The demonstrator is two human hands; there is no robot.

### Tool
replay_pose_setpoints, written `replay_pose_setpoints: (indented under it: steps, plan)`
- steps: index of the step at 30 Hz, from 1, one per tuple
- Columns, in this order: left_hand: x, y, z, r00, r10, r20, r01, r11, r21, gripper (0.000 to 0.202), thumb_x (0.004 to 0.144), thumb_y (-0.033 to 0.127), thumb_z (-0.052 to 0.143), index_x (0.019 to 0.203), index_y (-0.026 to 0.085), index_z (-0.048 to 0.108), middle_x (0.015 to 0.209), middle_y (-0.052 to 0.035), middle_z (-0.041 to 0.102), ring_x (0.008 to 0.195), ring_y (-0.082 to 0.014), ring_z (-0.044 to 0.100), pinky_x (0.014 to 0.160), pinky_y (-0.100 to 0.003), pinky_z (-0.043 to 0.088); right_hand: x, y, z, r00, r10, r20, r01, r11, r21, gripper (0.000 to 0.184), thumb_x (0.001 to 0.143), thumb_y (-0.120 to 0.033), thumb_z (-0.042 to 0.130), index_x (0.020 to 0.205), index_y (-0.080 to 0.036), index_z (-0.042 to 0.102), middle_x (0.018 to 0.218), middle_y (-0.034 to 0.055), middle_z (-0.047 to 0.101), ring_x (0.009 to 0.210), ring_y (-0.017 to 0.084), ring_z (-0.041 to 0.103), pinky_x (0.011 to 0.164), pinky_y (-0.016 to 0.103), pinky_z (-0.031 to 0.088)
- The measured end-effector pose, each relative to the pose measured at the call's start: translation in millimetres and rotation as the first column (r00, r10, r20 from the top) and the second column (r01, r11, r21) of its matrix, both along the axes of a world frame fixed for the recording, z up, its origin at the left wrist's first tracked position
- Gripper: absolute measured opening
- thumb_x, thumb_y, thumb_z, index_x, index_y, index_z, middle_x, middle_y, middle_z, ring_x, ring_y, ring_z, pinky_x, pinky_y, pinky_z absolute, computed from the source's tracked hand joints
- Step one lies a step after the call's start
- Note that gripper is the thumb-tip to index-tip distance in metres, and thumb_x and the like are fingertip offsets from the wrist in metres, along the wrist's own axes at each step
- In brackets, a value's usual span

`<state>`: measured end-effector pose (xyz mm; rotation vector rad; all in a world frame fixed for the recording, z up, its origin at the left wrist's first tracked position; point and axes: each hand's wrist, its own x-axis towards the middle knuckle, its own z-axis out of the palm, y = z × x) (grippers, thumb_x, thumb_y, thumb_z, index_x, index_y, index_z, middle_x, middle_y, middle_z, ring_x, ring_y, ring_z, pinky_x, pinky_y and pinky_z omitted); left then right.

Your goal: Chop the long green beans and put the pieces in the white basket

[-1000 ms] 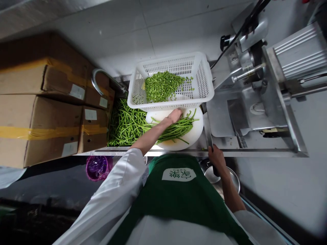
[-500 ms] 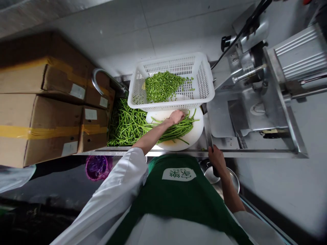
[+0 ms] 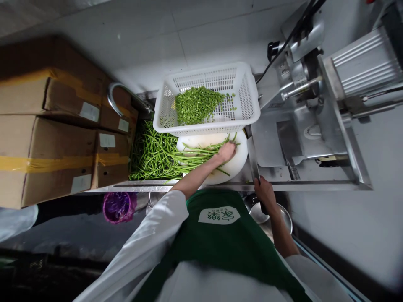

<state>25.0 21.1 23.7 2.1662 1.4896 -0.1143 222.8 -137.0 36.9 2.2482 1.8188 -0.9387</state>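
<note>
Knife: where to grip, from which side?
Probably best by its dark handle, from the near side: it sticks out past the steel edge, while the blade points away. The right hand grips there.

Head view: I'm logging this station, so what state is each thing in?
Left hand, curled over green stems
Right hand, gripping knife
Knife, blade bare
Green stems, long, not diced
Chopped greens, heaped
Basket, upright, partly filled
Cutting board, partly covered
Cardboard boxes, stacked, taped
Purple bin, open
</note>
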Motion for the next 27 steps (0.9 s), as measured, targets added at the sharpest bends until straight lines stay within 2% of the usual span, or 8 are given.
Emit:
replay_pose_setpoints:
  steps: [5, 9, 15, 19, 21, 23, 25, 27]
  plan:
    - [6.5, 22.2, -7.6, 0.991, 0.089, -0.095, -0.091, 0.996, -0.016, 0.029, 0.097, 0.023, 0.060, 0.114, 0.003, 0.072, 0.119, -0.0263, 0.067, 0.110, -0.0324, 0.069, 0.096, -0.039, 0.055, 1.1, -0.5, -4.2, 1.000, 0.018, 0.005, -0.018, 1.000, 0.007, 0.036, 0.104, -0.028, 0.035, 0.113, -0.012, 0.067, 0.097, 0.0141, 0.073, 0.086, 0.023, 0.065, 0.075, 0.029, 0.036]
    - [18.9, 24.0, -14.0, 0.988, 0.090, -0.128, -0.094, 0.995, -0.028, 0.023, 0.096, 0.012, 0.056, 0.109, 0.004, 0.073, 0.116, -0.0251, 0.069, 0.108, -0.0315, 0.070, 0.094, -0.040, 0.054, 2.1, -2.2, -10.0, 1.000, 0.010, -0.012, -0.010, 0.999, 0.031, 0.036, 0.104, -0.027, 0.036, 0.112, -0.012, 0.067, 0.096, 0.0139, 0.073, 0.086, 0.022, 0.065, 0.074, 0.028, 0.036]
    - [-0.4, 27.9, -17.2, 0.962, 0.240, 0.127, -0.234, 0.970, -0.060, 0.009, 0.091, 0.010, 0.059, 0.089, 0.011, 0.068, 0.088, -0.0116, 0.073, 0.089, -0.0204, 0.070, 0.086, -0.031, 0.055, 6.6, -3.5, -13.3, 0.999, 0.011, -0.039, -0.010, 1.000, 0.028, 0.037, 0.105, -0.029, 0.035, 0.113, -0.013, 0.067, 0.100, 0.0141, 0.074, 0.088, 0.023, 0.066, 0.076, 0.029, 0.037]
    - [-21.0, 23.0, -11.1, 0.687, 0.558, 0.467, -0.393, 0.825, -0.407, 0.010, 0.095, 0.010, 0.053, 0.087, 0.015, 0.056, 0.065, 0.0023, 0.060, 0.061, -0.0100, 0.062, 0.064, -0.022, 0.053, 8.3, -3.7, -14.2, 0.999, 0.005, -0.050, -0.004, 1.000, 0.024, 0.037, 0.105, -0.028, 0.034, 0.114, -0.012, 0.067, 0.100, 0.0141, 0.074, 0.088, 0.023, 0.066, 0.077, 0.029, 0.037]
    - [-28.7, 15.8, -8.1, 0.504, 0.660, 0.556, -0.375, 0.748, -0.548, 0.006, 0.097, 0.011, 0.053, 0.092, 0.016, 0.053, 0.066, 0.0055, 0.057, 0.055, -0.0069, 0.059, 0.060, -0.019, 0.051, 9.3, -3.9, -15.1, 0.998, 0.000, -0.062, 0.002, 1.000, 0.027, 0.037, 0.104, -0.028, 0.034, 0.113, -0.012, 0.067, 0.099, 0.0141, 0.074, 0.087, 0.023, 0.066, 0.075, 0.029, 0.036]
    - [-35.5, 7.6, -5.6, 0.404, 0.681, 0.611, -0.340, 0.732, -0.591, 0.005, 0.097, 0.015, 0.056, 0.101, 0.016, 0.054, 0.072, 0.0053, 0.059, 0.055, -0.0050, 0.058, 0.063, -0.020, 0.053, 10.5, -3.9, -15.9, 0.997, -0.002, -0.073, 0.005, 1.000, 0.030, 0.037, 0.104, -0.028, 0.034, 0.112, -0.013, 0.067, 0.098, 0.0140, 0.074, 0.086, 0.023, 0.066, 0.074, 0.029, 0.036]
    - [-42.0, 0.3, -3.3, 0.438, 0.640, 0.632, -0.324, 0.768, -0.553, 0.011, 0.097, 0.019, 0.057, 0.107, 0.015, 0.057, 0.079, 0.0026, 0.063, 0.057, -0.0050, 0.059, 0.068, -0.021, 0.055, 11.7, -3.6, -16.1, 0.997, 0.005, -0.076, -0.003, 1.000, 0.029, 0.037, 0.104, -0.028, 0.034, 0.112, -0.013, 0.067, 0.099, 0.0143, 0.074, 0.085, 0.023, 0.066, 0.074, 0.029, 0.035]
    - [-48.3, -5.3, -0.2, 0.586, 0.530, 0.614, -0.312, 0.846, -0.432, 0.016, 0.094, 0.020, 0.061, 0.108, 0.012, 0.063, 0.085, -0.0014, 0.065, 0.064, -0.0075, 0.061, 0.073, -0.024, 0.056, 12.5, -2.7, -15.9, 0.998, 0.018, -0.064, -0.016, 1.000, 0.019, 0.037, 0.104, -0.028, 0.034, 0.113, -0.012, 0.066, 0.100, 0.0151, 0.074, 0.086, 0.023, 0.066, 0.074, 0.029, 0.035]
